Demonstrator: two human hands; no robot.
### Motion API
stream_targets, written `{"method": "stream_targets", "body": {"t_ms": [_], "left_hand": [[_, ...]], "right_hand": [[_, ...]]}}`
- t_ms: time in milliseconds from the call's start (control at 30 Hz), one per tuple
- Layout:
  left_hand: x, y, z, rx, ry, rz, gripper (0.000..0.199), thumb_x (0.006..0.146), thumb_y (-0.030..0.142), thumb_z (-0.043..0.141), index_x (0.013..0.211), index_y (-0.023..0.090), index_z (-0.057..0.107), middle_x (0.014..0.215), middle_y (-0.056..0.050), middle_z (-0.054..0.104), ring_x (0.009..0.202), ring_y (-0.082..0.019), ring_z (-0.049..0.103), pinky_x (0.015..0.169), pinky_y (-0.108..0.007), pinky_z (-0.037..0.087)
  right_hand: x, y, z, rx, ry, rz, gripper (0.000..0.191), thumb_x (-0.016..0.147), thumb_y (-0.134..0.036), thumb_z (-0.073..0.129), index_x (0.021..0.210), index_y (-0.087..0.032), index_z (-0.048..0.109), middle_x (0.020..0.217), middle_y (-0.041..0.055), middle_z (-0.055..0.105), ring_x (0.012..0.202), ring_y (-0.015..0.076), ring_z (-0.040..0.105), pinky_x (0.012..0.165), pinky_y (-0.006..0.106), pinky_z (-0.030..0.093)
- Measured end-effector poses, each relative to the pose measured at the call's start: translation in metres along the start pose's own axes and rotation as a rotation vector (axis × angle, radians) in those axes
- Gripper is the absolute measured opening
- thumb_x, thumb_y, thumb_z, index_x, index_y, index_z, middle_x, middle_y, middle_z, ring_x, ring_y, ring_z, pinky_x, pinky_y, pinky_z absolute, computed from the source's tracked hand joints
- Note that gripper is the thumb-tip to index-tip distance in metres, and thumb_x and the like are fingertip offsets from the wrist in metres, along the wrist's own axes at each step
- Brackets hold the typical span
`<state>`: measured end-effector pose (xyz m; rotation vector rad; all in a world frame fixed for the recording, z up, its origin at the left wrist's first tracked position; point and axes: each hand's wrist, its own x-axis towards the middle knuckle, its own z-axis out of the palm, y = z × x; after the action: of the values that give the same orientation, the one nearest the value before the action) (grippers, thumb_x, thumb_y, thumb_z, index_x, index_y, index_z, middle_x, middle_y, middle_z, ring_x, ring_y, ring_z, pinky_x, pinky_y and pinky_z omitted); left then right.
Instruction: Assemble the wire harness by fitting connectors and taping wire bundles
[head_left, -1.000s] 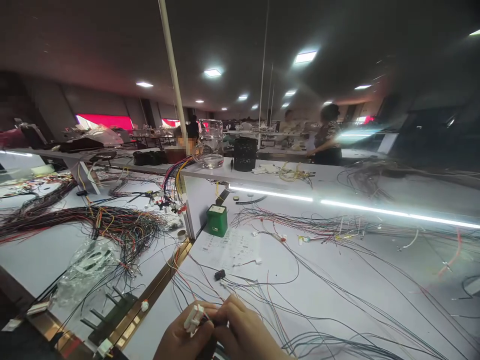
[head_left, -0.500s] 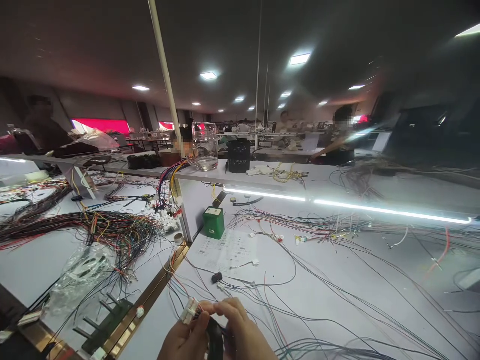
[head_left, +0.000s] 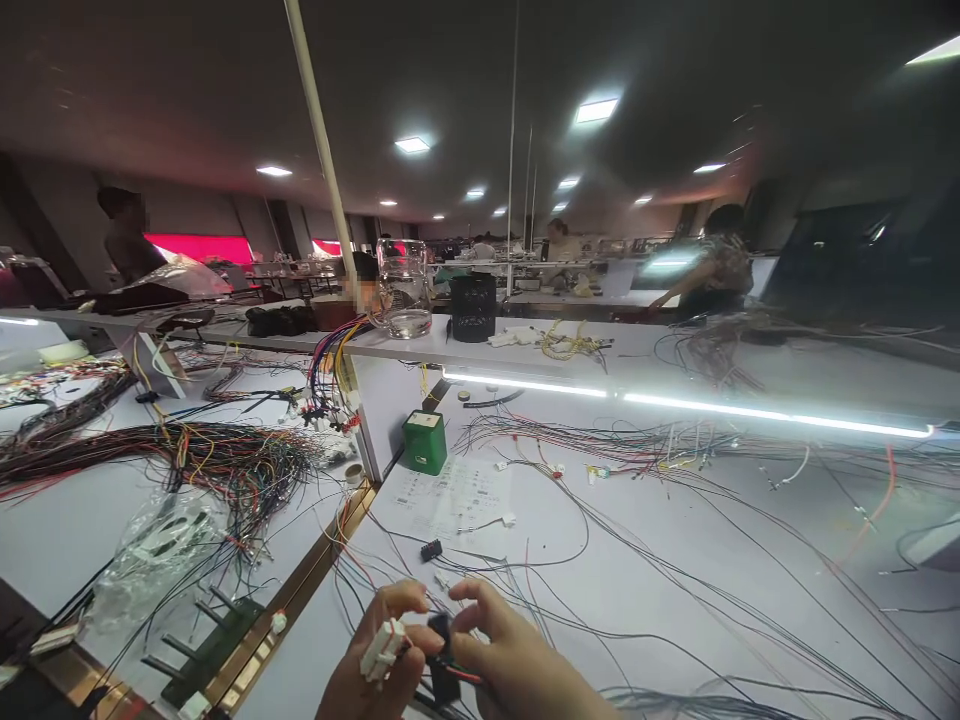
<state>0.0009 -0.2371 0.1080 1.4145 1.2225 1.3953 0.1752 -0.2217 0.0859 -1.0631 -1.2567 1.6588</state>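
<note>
My left hand (head_left: 379,665) is closed around a white plastic connector (head_left: 382,650), thumb against its side and index finger curled above. Close by, my right hand (head_left: 514,655) has its thumb and fingers bent around wires (head_left: 463,675), one of them red. Between the two hands hangs a black band-like thing (head_left: 444,680); its kind is unclear and its lower end leaves the view. On the white table just beyond lie a small black connector (head_left: 431,550) and a small white connector (head_left: 441,580).
A green box (head_left: 425,443) stands by the shelf's upright, beside a printed sheet (head_left: 454,495). Long loose wires (head_left: 652,570) cross the table to the right. At left are a wire bundle (head_left: 225,460), a plastic bag (head_left: 157,555) and a green pegged block (head_left: 214,650). Co-workers are farther back.
My hands have moved apart; the right has shifted right and its fingers have come away from the connector. The white connector has turned slightly in my left hand. The camera view shifted a little.
</note>
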Motion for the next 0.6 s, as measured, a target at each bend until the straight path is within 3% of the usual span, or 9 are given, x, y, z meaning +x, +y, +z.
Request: {"method": "stream_targets", "body": {"t_ms": [67, 133, 200, 267, 367, 433, 533, 600], "left_hand": [[0.004, 0.006, 0.001, 0.034, 0.006, -0.023, 0.043, 0.069, 0.063, 0.063, 0.066, 0.02, 0.068, 0.074, -0.008, 0.065, 0.08, -0.025, 0.062, 0.073, -0.031, 0.053], [0.006, 0.009, 0.004, 0.042, 0.042, -0.095, 0.04, 0.071, 0.059, 0.064, 0.073, 0.02, 0.07, 0.07, -0.007, 0.066, 0.072, -0.023, 0.062, 0.067, -0.028, 0.052], [0.006, 0.009, 0.009, 0.002, 0.057, -0.153, 0.039, 0.071, 0.057, 0.065, 0.078, 0.02, 0.07, 0.072, -0.006, 0.067, 0.069, -0.021, 0.061, 0.063, -0.026, 0.051], [0.005, 0.006, 0.013, -0.058, 0.046, -0.207, 0.041, 0.072, 0.058, 0.064, 0.081, 0.018, 0.07, 0.07, -0.005, 0.067, 0.067, -0.02, 0.061, 0.06, -0.025, 0.05], [0.003, -0.001, 0.014, -0.105, 0.073, -0.242, 0.045, 0.074, 0.061, 0.06, 0.075, 0.017, 0.069, 0.066, -0.005, 0.066, 0.064, -0.02, 0.06, 0.061, -0.027, 0.049], [0.003, -0.003, 0.012, -0.103, 0.097, -0.198, 0.045, 0.074, 0.061, 0.06, 0.069, 0.018, 0.069, 0.068, -0.005, 0.066, 0.066, -0.021, 0.06, 0.066, -0.028, 0.049], [0.002, -0.001, 0.011, -0.09, 0.064, -0.058, 0.043, 0.071, 0.062, 0.063, 0.065, 0.02, 0.067, 0.072, -0.006, 0.065, 0.079, -0.024, 0.062, 0.076, -0.03, 0.049], [0.003, 0.003, 0.012, -0.099, 0.023, 0.039, 0.044, 0.07, 0.063, 0.062, 0.064, 0.02, 0.066, 0.085, -0.008, 0.066, 0.093, -0.027, 0.06, 0.085, -0.033, 0.048]], "right_hand": [[-0.002, -0.002, -0.002, -0.016, -0.065, -0.018, 0.042, 0.077, -0.029, 0.056, 0.117, -0.024, 0.046, 0.091, 0.0014, 0.06, 0.04, 0.0026, 0.042, 0.039, 0.016, 0.034], [-0.004, -0.001, 0.001, -0.081, -0.095, -0.163, 0.042, 0.074, -0.028, 0.058, 0.115, -0.025, 0.05, 0.097, 0.0032, 0.059, 0.046, 0.0039, 0.045, 0.046, 0.019, 0.04], [-0.004, 0.003, 0.007, -0.167, -0.068, -0.32, 0.033, 0.069, -0.028, 0.066, 0.102, -0.025, 0.06, 0.106, 0.0049, 0.057, 0.055, 0.0062, 0.049, 0.057, 0.023, 0.046], [-0.003, 0.008, 0.013, -0.178, 0.015, -0.368, 0.023, 0.072, -0.033, 0.067, 0.092, -0.025, 0.063, 0.104, 0.005, 0.058, 0.059, 0.0087, 0.051, 0.058, 0.023, 0.046], [-0.001, 0.014, 0.016, -0.08, 0.145, -0.319, 0.027, 0.081, -0.043, 0.056, 0.1, -0.024, 0.058, 0.08, 0.003, 0.058, 0.049, 0.0091, 0.047, 0.043, 0.021, 0.039], [0.0, 0.014, 0.013, 0.046, 0.202, -0.193, 0.035, 0.083, -0.047, 0.052, 0.106, -0.022, 0.053, 0.065, -0.0021, 0.051, 0.039, 0.0069, 0.037, 0.035, 0.019, 0.03], [0.001, 0.007, 0.004, 0.181, 0.156, 0.08, 0.033, 0.082, -0.044, 0.05, 0.106, -0.02, 0.05, 0.054, -0.0083, 0.04, 0.033, 0.0034, 0.023, 0.032, 0.015, 0.018], [0.0, 0.002, -0.001, 0.161, 0.058, 0.102, 0.034, 0.077, -0.035, 0.057, 0.106, -0.021, 0.049, 0.067, -0.0047, 0.051, 0.034, 0.0014, 0.025, 0.033, 0.014, 0.017]]}}
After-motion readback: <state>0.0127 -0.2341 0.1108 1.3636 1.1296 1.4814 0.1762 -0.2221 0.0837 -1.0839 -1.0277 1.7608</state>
